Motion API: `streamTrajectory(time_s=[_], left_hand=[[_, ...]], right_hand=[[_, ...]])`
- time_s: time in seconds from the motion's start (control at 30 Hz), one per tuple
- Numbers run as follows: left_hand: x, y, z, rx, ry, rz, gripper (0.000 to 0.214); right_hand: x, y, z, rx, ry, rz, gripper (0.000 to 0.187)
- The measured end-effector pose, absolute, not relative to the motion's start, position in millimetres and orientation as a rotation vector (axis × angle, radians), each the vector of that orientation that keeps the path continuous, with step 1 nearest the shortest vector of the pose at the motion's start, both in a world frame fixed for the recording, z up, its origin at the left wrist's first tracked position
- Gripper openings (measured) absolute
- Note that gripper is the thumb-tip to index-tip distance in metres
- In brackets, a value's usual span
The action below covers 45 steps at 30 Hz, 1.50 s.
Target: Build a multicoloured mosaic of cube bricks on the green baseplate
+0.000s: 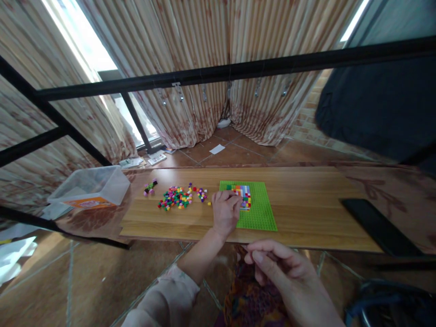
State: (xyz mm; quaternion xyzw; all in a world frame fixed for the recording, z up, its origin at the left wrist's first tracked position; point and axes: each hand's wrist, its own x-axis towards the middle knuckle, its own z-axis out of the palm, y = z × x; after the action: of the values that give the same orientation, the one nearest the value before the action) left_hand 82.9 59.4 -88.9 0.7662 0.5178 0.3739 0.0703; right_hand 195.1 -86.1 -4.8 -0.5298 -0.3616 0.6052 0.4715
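A green studded baseplate [260,218] lies on the wooden board, with a block of multicoloured toy bricks [245,195] built on it. My left hand [225,211] reaches over the left side of the plate. Its fingers are closed in a pinch at the left edge of the built bricks, and whatever is between the fingertips is hidden. Closer to me, my right hand [282,268] hangs in front of the board's near edge, thumb and forefinger pressed together. Anything in that pinch is too small to make out.
Loose small bricks [177,198] lie heaped left of the plate, with a small dark-and-pink cluster [150,187] farther left. A clear plastic bin [116,184] stands at the board's left end. A dark flat object [378,225] lies at the right. Black metal bars [211,75] cross beyond.
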Motion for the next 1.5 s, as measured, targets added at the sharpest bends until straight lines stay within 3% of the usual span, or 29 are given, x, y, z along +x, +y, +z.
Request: streamTrajectory(time_s=[0.7, 1.5], left_hand=[[87.3, 57.7, -96.3, 2.326, 1.555, 1.342, 0.009], [81.1, 60.7, -112.1, 2.774, 1.311, 1.246, 0.019]], right_hand=[[196.0, -84.8, -6.4, -1.271, -0.930, 1.465, 0.023], [195.7, -85.5, -4.5, -1.245, -0.904, 1.474, 0.019]])
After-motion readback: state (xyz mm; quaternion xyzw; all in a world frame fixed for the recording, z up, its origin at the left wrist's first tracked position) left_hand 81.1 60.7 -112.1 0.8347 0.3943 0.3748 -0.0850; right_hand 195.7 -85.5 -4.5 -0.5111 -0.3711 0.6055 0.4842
